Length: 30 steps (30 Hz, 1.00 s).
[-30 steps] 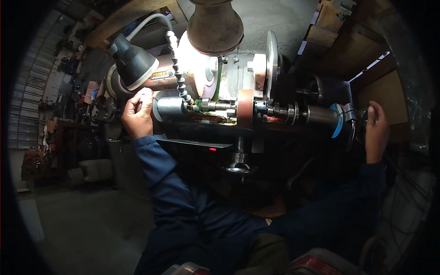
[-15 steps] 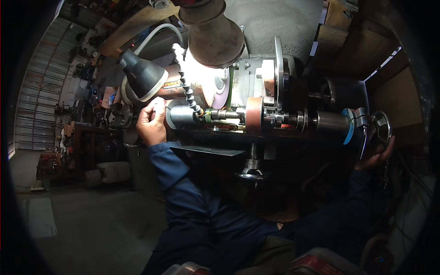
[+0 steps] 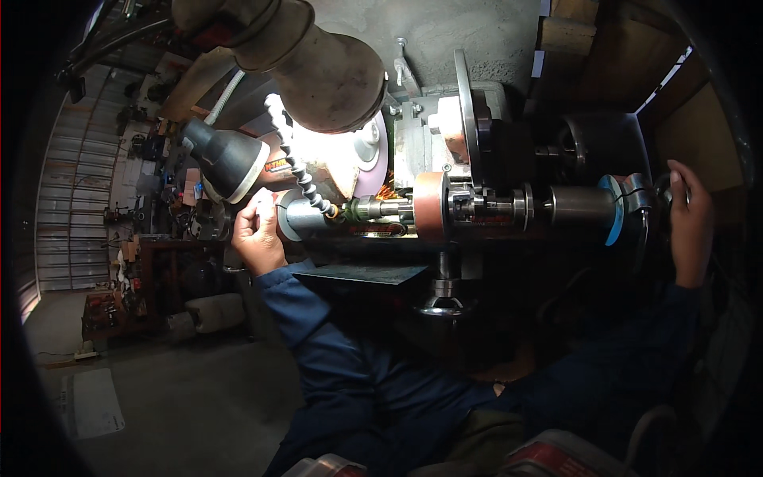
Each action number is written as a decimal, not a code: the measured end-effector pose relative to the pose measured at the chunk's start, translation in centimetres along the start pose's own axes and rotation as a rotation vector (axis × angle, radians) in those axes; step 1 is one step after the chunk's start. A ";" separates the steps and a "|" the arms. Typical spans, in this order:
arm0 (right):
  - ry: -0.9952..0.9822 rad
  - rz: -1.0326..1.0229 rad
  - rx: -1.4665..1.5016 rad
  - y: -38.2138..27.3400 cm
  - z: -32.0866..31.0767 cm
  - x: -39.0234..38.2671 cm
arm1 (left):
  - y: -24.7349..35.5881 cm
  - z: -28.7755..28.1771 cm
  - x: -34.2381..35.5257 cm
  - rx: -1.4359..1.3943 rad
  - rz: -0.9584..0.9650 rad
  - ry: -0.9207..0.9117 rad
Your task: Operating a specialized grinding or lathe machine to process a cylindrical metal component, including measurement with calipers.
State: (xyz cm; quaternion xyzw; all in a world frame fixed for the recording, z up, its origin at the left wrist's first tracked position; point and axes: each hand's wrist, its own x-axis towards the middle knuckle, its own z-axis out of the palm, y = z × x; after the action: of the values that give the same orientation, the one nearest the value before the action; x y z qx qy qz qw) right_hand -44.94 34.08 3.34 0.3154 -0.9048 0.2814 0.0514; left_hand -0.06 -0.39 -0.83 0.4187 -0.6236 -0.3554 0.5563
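My left hand (image 3: 259,238) is at the left end of a grey cylindrical housing (image 3: 306,219), its thumb and fingers pinched together; what they hold, if anything, I cannot make out. A stepped metal shaft (image 3: 383,208) lies across the machine, passing a brown-red ring (image 3: 431,207). Orange sparks show where the pale purple grinding wheel (image 3: 379,155) comes down near it. On the far right, my right hand (image 3: 690,226) lies against the side of a chrome handwheel (image 3: 663,191), fingers stretched upward; the wheel is mostly hidden in shadow.
A black lamp (image 3: 226,163) lights the grinding area. Beside it hangs a segmented coolant hose (image 3: 291,151). A large dusty duct (image 3: 330,79) hangs overhead. Below the shaft are a flat metal plate (image 3: 362,275) and another handwheel (image 3: 443,306).
My right hand has moved up along the right side of the handwheel, its fingers now upright. My left hand stays pinched by the housing. Sparks now show at the grinding wheel. The view has shifted slightly.
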 end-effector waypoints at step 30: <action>0.592 0.019 0.457 1.4 4.7 -4.7 | -0.5 0.6 0.1 0.089 0.026 0.013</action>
State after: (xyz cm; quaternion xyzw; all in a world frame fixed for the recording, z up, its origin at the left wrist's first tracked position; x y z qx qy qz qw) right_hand -41.64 34.97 -2.50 0.2154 -0.7675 0.5555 0.2364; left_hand -0.57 -0.64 -1.29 0.4372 -0.6406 -0.3173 0.5456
